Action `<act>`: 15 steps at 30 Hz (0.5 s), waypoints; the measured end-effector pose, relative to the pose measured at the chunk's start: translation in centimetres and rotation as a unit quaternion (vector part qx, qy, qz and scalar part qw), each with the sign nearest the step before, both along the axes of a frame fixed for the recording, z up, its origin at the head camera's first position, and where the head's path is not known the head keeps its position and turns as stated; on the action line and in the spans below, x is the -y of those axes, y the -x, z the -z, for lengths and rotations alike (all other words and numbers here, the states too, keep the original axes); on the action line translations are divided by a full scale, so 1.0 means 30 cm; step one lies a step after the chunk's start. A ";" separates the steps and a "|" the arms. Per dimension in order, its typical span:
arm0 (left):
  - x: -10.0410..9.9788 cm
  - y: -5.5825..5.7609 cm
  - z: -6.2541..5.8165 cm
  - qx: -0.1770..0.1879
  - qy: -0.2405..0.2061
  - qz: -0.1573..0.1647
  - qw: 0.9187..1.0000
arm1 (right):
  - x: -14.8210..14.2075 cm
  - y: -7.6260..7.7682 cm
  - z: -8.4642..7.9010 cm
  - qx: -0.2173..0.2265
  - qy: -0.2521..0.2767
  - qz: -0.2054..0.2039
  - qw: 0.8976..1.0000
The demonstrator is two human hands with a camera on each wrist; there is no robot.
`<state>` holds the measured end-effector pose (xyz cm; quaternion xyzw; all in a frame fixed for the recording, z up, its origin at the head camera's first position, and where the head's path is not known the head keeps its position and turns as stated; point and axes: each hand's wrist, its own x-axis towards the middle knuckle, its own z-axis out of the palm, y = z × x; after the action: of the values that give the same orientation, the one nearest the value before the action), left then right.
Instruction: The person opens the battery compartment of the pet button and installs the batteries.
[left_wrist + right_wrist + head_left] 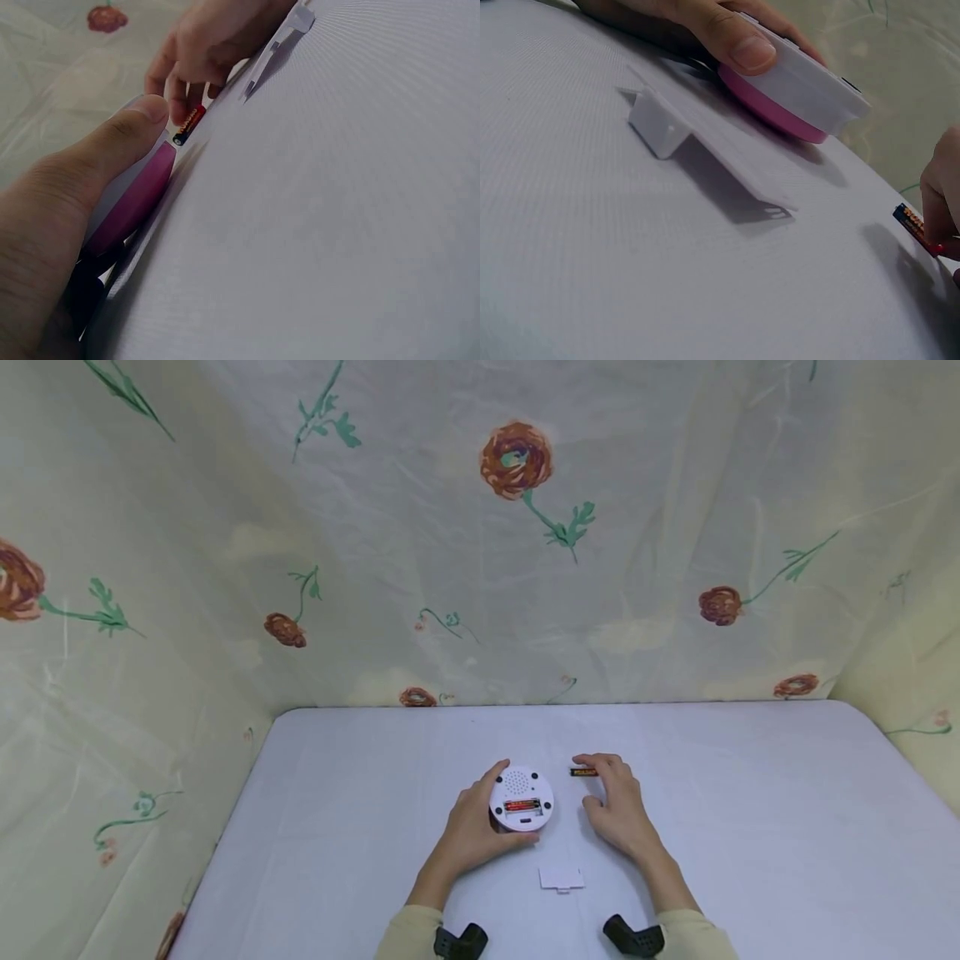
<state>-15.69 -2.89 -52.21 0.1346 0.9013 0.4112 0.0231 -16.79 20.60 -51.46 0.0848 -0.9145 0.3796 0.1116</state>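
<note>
My left hand grips a round white device with a pink side band, fingers and thumb on opposite edges. Its underside faces up, with speaker holes, small dark feet and an uncovered compartment where a red battery lies. To the right, my right hand holds a black-and-red battery at one end with its fingertips; the thumb stands apart from it in the head view. The battery looks raised off the table in the right wrist view. The exact finger contact is partly hidden.
A white battery cover with a small tab lies on the white-covered table, nearer me, between the forearms. Flower-printed sheeting surrounds the table at the back and sides. Black wrist cameras sit at both cuffs.
</note>
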 end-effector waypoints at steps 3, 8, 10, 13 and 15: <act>0.000 0.000 -0.002 -0.001 0.000 0.000 1.000 | 0.003 0.001 -0.001 -0.005 0.001 0.004 1.000; 0.000 -0.003 -0.004 0.001 0.000 0.001 1.000 | 0.010 0.002 0.004 -0.024 -0.029 0.015 0.999; 0.000 -0.003 -0.004 0.002 0.001 0.000 1.000 | 0.012 0.003 0.007 -0.028 -0.042 0.018 0.999; -0.001 -0.003 -0.004 0.002 0.001 0.000 1.000 | 0.013 0.003 0.008 -0.030 -0.053 0.020 0.998; -0.001 -0.002 -0.004 0.002 0.001 -0.001 1.000 | 0.012 0.002 0.008 -0.029 -0.060 0.022 0.998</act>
<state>-15.62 -2.85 -52.10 0.1330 0.9019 0.4102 0.0251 -16.85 20.23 -51.70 0.0822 -0.9337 0.3190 0.1405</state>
